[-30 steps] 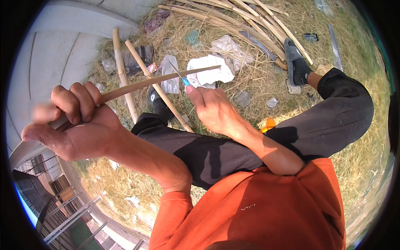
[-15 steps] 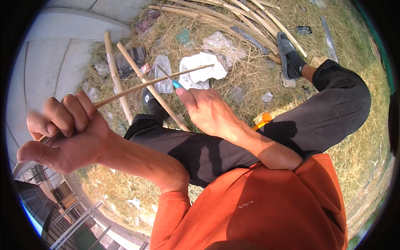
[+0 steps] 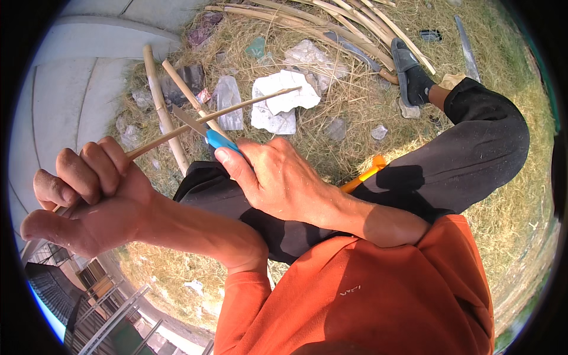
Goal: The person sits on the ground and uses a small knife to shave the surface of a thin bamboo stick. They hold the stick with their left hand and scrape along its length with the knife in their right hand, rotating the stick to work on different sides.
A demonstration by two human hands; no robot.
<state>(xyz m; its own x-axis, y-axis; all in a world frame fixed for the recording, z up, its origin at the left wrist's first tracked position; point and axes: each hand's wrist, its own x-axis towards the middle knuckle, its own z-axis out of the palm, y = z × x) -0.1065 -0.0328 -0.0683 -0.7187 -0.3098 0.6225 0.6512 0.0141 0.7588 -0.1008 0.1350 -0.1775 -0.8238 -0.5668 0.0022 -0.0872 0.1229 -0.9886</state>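
Observation:
My left hand (image 3: 100, 195) is closed around the thick end of a thin wooden stick (image 3: 236, 107), which slants up and away to the right. The stick's far tip hangs over a white slab on the ground. In my right hand (image 3: 272, 174) is a knife with a blue handle (image 3: 221, 142), my thumb pressed along it. The knife's blade (image 3: 188, 120) crosses the stick and appears to touch it, though the exact contact is hard to make out. My right forearm passes over my lap.
Two pale poles (image 3: 157, 97) lean near my left foot. A sickle-like blade with a wooden handle (image 3: 387, 75) lies beside a pile of long sticks (image 3: 331, 26). Also around me are a white slab (image 3: 275, 115), an orange tool (image 3: 367, 173), a long metal blade (image 3: 467, 50) and a pale wall (image 3: 65, 77).
My right hand has drawn the knife back toward my left hand, down the stick, and more of the blue handle shows. My left hand has barely moved, still gripping the stick.

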